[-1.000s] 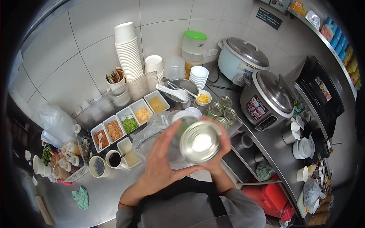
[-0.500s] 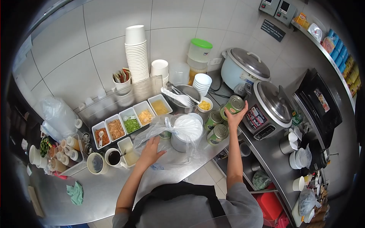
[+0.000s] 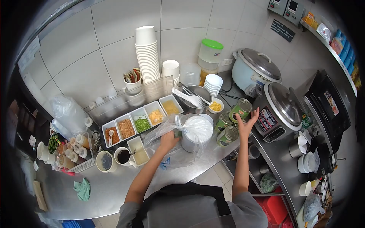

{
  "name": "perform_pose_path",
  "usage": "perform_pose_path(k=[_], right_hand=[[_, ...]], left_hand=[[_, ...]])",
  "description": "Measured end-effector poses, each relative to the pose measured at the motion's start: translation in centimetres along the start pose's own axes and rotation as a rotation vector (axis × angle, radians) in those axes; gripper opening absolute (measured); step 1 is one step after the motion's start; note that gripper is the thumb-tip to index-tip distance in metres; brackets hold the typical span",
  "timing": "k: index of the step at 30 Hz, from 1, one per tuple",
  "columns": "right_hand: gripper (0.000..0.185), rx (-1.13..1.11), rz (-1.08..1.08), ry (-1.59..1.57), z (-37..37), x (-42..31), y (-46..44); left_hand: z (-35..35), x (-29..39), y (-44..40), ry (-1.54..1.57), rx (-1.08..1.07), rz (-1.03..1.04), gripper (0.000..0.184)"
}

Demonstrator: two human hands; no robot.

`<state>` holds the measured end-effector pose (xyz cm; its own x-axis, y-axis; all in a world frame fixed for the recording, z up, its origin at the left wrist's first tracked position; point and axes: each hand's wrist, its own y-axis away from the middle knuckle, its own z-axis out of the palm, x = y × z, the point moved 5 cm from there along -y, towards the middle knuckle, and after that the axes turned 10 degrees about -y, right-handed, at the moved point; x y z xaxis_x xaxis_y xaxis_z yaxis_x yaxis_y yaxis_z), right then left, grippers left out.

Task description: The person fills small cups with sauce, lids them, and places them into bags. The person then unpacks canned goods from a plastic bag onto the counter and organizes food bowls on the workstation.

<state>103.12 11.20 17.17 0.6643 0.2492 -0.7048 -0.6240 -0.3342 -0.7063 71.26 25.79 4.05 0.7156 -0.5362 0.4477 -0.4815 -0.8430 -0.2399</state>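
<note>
My left hand [image 3: 168,141] is curled at a clear plastic bag [image 3: 161,129], closed around a can that is mostly hidden behind the fingers and the plastic. To its right stands a white container [image 3: 190,142] with a white plastic-wrapped top [image 3: 198,128]. My right hand [image 3: 247,123] is open, fingers spread, beside a green-labelled can [image 3: 240,110] that sits higher than the others. Its thumb is close to that can; whether they touch I cannot tell. Two more green cans, one at the front [image 3: 228,136] and one behind [image 3: 223,121], stand just left of the hand.
White trays of chopped food [image 3: 142,124] line the counter's back left. Behind them rises a tall stack of paper cups [image 3: 146,57]. A rice cooker [image 3: 255,70] and a pressure cooker [image 3: 275,114] stand at right. A green cloth [image 3: 82,189] lies front left.
My right hand has let go of the upper can, its fingers now spread beside it. My left hand has moved up to the bagged can and closed on it. The view has shifted slightly.
</note>
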Motion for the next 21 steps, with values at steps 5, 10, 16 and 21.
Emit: perform_pose_path(k=[5, 10, 16, 21], right_hand=[[0.094, -0.092, 0.081, -0.219, 0.5, -3.8, 3.6], [0.093, -0.211, 0.166, -0.342, 2.7, -6.9, 6.0], [0.091, -0.265, 0.081, -0.328, 2.7, -9.9, 5.7], [0.091, -0.304, 0.172, -0.409, 2.1, -11.0, 5.7]], left_hand=[[1.5, -1.1, -0.7, 0.119, 0.090, -0.099, 0.051], [-0.7, -0.8, -0.2, 0.145, 0.143, -0.049, 0.052], [-1.6, -1.1, 2.0, 0.139, 0.046, -0.106, 0.054], [-3.6, 0.1, 3.6, -0.005, 0.000, 0.065, 0.064]])
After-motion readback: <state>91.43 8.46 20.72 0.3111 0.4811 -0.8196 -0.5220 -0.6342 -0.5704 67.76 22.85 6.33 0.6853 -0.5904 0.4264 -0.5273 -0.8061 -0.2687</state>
